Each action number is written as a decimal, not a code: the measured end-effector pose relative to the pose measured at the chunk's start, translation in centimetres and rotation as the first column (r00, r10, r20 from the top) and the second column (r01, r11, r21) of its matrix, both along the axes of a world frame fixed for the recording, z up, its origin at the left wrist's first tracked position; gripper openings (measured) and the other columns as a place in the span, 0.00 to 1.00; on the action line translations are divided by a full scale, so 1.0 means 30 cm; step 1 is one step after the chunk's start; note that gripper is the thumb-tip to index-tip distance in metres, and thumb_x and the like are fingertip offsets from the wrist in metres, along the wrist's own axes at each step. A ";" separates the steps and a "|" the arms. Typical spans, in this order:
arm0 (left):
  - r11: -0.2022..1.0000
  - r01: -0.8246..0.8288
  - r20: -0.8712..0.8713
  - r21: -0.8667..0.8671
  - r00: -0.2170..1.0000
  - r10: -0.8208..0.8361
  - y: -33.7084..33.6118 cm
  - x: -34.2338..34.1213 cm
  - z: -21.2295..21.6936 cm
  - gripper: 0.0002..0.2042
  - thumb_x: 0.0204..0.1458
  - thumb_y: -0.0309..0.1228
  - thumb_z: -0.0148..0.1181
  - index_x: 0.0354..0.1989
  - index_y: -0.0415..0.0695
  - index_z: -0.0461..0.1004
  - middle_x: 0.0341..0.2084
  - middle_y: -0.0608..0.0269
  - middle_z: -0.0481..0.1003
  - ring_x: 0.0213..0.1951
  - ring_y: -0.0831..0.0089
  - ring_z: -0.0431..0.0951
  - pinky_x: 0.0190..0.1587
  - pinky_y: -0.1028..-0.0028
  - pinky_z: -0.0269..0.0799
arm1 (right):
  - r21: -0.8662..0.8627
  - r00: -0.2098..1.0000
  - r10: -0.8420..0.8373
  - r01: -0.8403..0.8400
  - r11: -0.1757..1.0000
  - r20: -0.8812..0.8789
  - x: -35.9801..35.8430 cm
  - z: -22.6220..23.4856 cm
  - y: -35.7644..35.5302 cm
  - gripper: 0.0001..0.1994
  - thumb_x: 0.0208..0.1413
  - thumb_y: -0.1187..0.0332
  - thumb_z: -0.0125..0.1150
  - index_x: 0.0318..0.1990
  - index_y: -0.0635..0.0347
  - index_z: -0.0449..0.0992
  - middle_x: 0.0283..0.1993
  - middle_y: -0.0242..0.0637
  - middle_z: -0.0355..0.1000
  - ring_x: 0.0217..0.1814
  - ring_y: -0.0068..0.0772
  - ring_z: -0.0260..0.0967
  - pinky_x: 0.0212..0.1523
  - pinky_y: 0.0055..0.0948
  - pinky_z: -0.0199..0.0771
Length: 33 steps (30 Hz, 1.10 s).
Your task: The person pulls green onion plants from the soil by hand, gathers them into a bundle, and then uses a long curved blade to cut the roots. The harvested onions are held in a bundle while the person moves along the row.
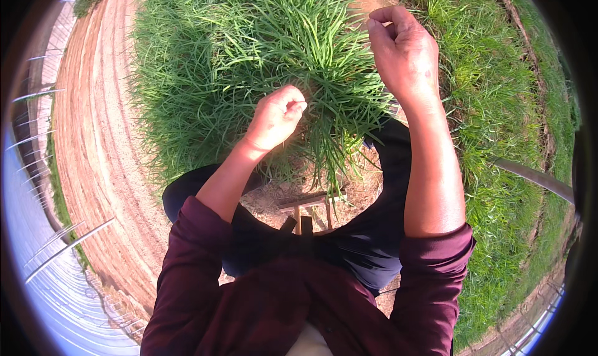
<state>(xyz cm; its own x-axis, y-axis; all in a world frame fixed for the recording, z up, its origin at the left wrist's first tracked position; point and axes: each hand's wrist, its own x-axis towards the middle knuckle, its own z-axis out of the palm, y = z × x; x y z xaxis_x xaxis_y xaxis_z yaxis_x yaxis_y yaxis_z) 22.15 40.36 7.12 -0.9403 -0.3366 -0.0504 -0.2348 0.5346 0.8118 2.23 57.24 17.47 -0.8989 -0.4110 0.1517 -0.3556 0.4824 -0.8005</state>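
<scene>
A dense bed of long, narrow green leaves, like chives (249,51), stands in front of me and between my knees. My left hand (277,116) is closed in a fist over the near part of this bed, thumb against the curled fingers. What it holds, if anything, is hidden. My right hand (405,51) is raised at the right edge of the bed, farther forward than the left. Its fingers are curled in toward the thumb, and nothing I can name shows in them. Leaves hang down between the two hands.
A small wooden frame (311,203) shows on the dry, straw-strewn ground between my legs. On the left runs bare tilled soil (103,125), with metal poles and pale sheeting (68,306) beyond. Another green row (498,107) lies right, crossed by a grey pole (536,178).
</scene>
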 end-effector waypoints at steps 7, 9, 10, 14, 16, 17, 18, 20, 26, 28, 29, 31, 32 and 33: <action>0.944 -0.270 -0.177 0.187 0.936 0.303 -0.146 0.016 -0.152 0.08 0.55 0.18 0.67 0.35 0.43 0.74 0.26 0.75 0.72 0.29 0.86 0.70 0.35 0.80 0.70 | 0.054 0.998 0.067 -0.067 0.996 0.004 0.014 0.015 0.001 0.12 0.60 0.60 0.65 0.43 0.57 0.82 0.33 0.41 0.81 0.36 0.37 0.79 0.43 0.35 0.78; 0.925 -0.360 -0.107 0.121 0.922 0.373 -0.187 -0.010 -0.141 0.07 0.56 0.18 0.66 0.34 0.43 0.74 0.26 0.76 0.73 0.28 0.86 0.69 0.34 0.80 0.70 | 0.056 0.996 0.081 -0.083 0.995 0.028 0.014 0.022 0.002 0.12 0.59 0.58 0.63 0.43 0.55 0.82 0.35 0.46 0.82 0.42 0.50 0.81 0.47 0.44 0.80; 0.923 -0.355 -0.082 0.147 0.926 0.369 -0.221 -0.015 -0.153 0.06 0.55 0.19 0.66 0.36 0.42 0.75 0.26 0.74 0.75 0.29 0.85 0.71 0.35 0.79 0.71 | 0.064 0.996 0.085 -0.086 0.994 0.014 0.013 0.021 0.002 0.12 0.59 0.58 0.63 0.42 0.55 0.82 0.35 0.46 0.82 0.41 0.51 0.81 0.46 0.44 0.80; 0.928 -0.345 -0.104 -0.139 0.937 0.333 -0.221 -0.039 -0.139 0.08 0.54 0.20 0.67 0.41 0.41 0.76 0.31 0.67 0.77 0.33 0.80 0.74 0.38 0.77 0.73 | 0.110 0.996 0.093 -0.092 0.990 0.004 0.013 0.026 -0.002 0.12 0.60 0.58 0.63 0.42 0.55 0.82 0.35 0.48 0.81 0.41 0.53 0.81 0.46 0.45 0.79; 0.892 -0.302 -0.175 -0.337 0.951 0.256 -0.221 -0.033 -0.131 0.13 0.53 0.22 0.69 0.47 0.40 0.75 0.39 0.60 0.77 0.40 0.73 0.76 0.45 0.73 0.74 | 0.124 0.995 0.095 -0.093 0.988 -0.011 0.009 0.031 -0.004 0.12 0.60 0.58 0.64 0.42 0.57 0.82 0.35 0.47 0.81 0.39 0.48 0.80 0.44 0.42 0.79; 0.856 -0.285 -0.203 -0.433 0.955 0.215 -0.224 -0.025 -0.125 0.16 0.53 0.23 0.69 0.50 0.40 0.75 0.43 0.56 0.78 0.43 0.69 0.78 0.48 0.71 0.74 | 0.128 0.995 0.100 -0.096 0.987 -0.029 0.007 0.017 -0.001 0.13 0.60 0.59 0.65 0.42 0.58 0.82 0.34 0.45 0.81 0.37 0.42 0.80 0.43 0.38 0.78; 0.919 -0.066 -0.131 -0.389 0.991 0.016 -0.237 -0.006 -0.114 0.21 0.53 0.26 0.70 0.55 0.39 0.74 0.49 0.51 0.76 0.50 0.61 0.76 0.53 0.68 0.72 | 0.135 0.993 0.107 -0.100 0.986 -0.049 0.006 0.012 0.001 0.13 0.60 0.59 0.67 0.42 0.60 0.81 0.34 0.43 0.81 0.35 0.37 0.80 0.42 0.35 0.78; 0.968 0.231 0.243 0.103 0.937 -0.250 -0.274 0.041 -0.116 0.16 0.57 0.26 0.67 0.53 0.38 0.75 0.41 0.59 0.78 0.42 0.71 0.78 0.47 0.72 0.74 | 0.136 0.993 0.113 -0.107 0.985 -0.036 0.007 0.011 -0.002 0.13 0.60 0.60 0.67 0.42 0.60 0.81 0.34 0.42 0.81 0.34 0.36 0.79 0.41 0.35 0.77; 0.924 0.381 0.429 -0.006 0.836 -0.342 -0.184 0.135 0.109 0.14 0.58 0.35 0.65 0.48 0.43 0.76 0.41 0.55 0.81 0.43 0.56 0.81 0.46 0.60 0.76 | 0.085 0.991 0.132 -0.132 0.988 0.006 0.024 0.015 -0.014 0.12 0.60 0.59 0.64 0.40 0.59 0.80 0.34 0.47 0.81 0.38 0.50 0.81 0.42 0.41 0.79; 0.910 0.412 0.447 -0.047 0.823 -0.349 -0.167 0.167 0.165 0.17 0.57 0.38 0.63 0.52 0.44 0.75 0.48 0.56 0.79 0.51 0.52 0.78 0.53 0.56 0.74 | 0.075 0.992 0.129 -0.129 0.989 -0.002 0.022 0.013 -0.015 0.10 0.60 0.62 0.65 0.39 0.59 0.80 0.32 0.45 0.81 0.36 0.46 0.81 0.41 0.39 0.78; 0.908 0.412 0.486 -0.069 0.809 -0.331 -0.162 0.184 0.196 0.18 0.58 0.39 0.62 0.53 0.43 0.75 0.48 0.55 0.79 0.51 0.51 0.78 0.54 0.56 0.74 | 0.077 0.992 0.128 -0.129 0.989 0.010 0.023 0.016 -0.017 0.10 0.60 0.62 0.65 0.38 0.59 0.80 0.32 0.45 0.80 0.35 0.45 0.81 0.40 0.38 0.78; 0.906 0.404 0.472 -0.123 0.827 -0.305 -0.169 0.244 0.216 0.19 0.57 0.38 0.63 0.54 0.43 0.75 0.48 0.55 0.79 0.52 0.51 0.78 0.54 0.56 0.74 | 0.074 0.990 0.139 -0.138 0.988 -0.021 0.022 0.001 -0.024 0.10 0.60 0.63 0.68 0.41 0.61 0.82 0.31 0.39 0.81 0.31 0.29 0.78 0.39 0.30 0.77; 0.904 0.401 0.463 -0.150 0.836 -0.294 -0.174 0.275 0.224 0.19 0.57 0.38 0.63 0.54 0.43 0.75 0.48 0.54 0.79 0.53 0.52 0.78 0.54 0.56 0.74 | 0.060 0.990 0.135 -0.132 0.989 -0.041 0.026 0.000 -0.030 0.10 0.60 0.63 0.68 0.40 0.61 0.82 0.31 0.38 0.81 0.31 0.28 0.77 0.38 0.29 0.77; 0.912 0.373 0.485 -0.171 0.838 -0.252 -0.177 0.315 0.242 0.18 0.57 0.38 0.64 0.53 0.43 0.75 0.48 0.54 0.79 0.53 0.52 0.78 0.54 0.55 0.75 | 0.064 0.988 0.143 -0.139 0.988 -0.059 0.036 -0.006 -0.043 0.10 0.60 0.63 0.68 0.40 0.62 0.81 0.30 0.38 0.80 0.31 0.27 0.76 0.38 0.29 0.77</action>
